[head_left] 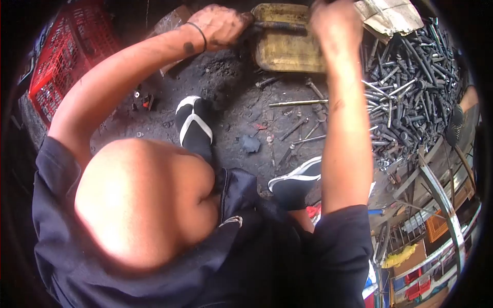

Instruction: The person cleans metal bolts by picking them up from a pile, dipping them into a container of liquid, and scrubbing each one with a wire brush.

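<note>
My left hand [221, 25] is closed around one end of a dark, threaded bolt [280, 25] held roughly level. At the bolt's other end is my right hand [336, 25], smeared by motion and partly cut off by the top edge. Its fingers are hidden, so its grip cannot be made out. Beneath the bolt lies a worn yellow tray [290, 57], soiled with dark grime.
A large heap of metal bolts [405, 92] spreads on the right, with torn cardboard [393, 16] above it. A red plastic crate [72, 51] stands at left. Loose bolts and a long thin rod [295, 103] lie on the dirty floor between my sandalled feet and the tray.
</note>
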Motion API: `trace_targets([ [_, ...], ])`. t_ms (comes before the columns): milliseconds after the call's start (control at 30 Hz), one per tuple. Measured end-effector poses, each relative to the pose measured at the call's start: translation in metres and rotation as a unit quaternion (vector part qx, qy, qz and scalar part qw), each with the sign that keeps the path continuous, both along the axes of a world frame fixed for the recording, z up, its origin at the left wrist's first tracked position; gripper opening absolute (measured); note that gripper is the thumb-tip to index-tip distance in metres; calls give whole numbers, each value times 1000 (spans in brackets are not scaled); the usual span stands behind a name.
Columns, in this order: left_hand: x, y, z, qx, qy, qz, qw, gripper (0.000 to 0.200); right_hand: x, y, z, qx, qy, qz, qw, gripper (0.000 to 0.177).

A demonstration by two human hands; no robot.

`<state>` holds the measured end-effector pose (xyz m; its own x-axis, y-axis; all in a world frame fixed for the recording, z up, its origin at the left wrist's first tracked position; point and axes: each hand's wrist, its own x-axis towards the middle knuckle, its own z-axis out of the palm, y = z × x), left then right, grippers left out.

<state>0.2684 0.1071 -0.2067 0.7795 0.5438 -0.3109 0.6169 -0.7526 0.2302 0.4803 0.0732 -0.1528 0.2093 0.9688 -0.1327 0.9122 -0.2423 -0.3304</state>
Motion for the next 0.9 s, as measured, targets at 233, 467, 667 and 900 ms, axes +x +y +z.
trace_targets([
  [233,8,17,12,-165,-40,94,981,36,-15,-89,20,69,194,-56,977,54],
  [467,13,36,19,-232,7,75,970,29,-16,6,27,-38,50,-34,997,27],
  [667,6,39,5,-228,-41,102,967,28,-21,-84,32,-123,102,-14,987,56],
  [900,9,51,2,-240,-25,99,966,31,13,-12,13,-43,23,-7,999,29],
])
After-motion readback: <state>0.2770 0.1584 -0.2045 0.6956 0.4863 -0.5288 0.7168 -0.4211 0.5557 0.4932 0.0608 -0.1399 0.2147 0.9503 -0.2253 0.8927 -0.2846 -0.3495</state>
